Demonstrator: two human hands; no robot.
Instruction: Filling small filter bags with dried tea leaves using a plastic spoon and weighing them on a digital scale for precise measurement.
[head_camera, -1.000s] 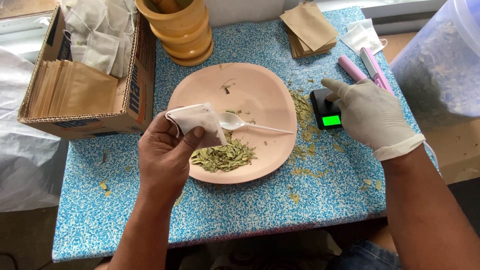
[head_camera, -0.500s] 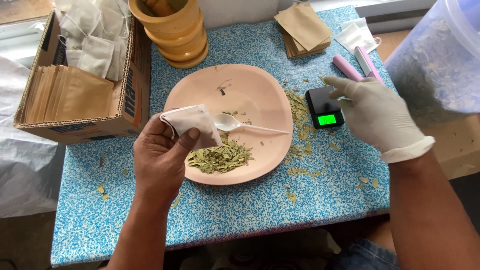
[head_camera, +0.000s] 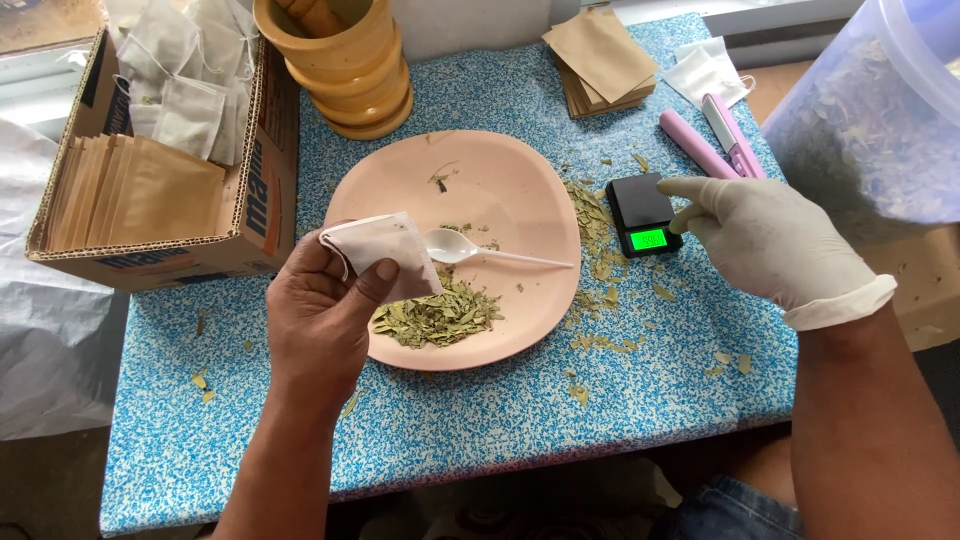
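Observation:
My bare left hand (head_camera: 318, 325) pinches a small white tea bag (head_camera: 385, 252) above the left rim of a pink plate (head_camera: 500, 190). On the plate lie a heap of dried green leaves (head_camera: 437, 312) and a white plastic spoon (head_camera: 485, 250). My right hand (head_camera: 755, 238), in a white glove, hovers just right of a small black pocket scale (head_camera: 643, 213) with a lit green display; its fingers are apart and hold nothing.
A cardboard box (head_camera: 160, 170) of brown sachets and white tea bags stands at the left. A wooden mortar (head_camera: 340, 60), brown envelopes (head_camera: 600, 55), a pink sealer (head_camera: 715, 135) and a clear tub of leaves (head_camera: 880, 120) lie around. Loose leaves litter the blue speckled table (head_camera: 480, 410).
My gloved right hand has drawn back off the scale toward the right. The left hand with the tea bag has stayed in place.

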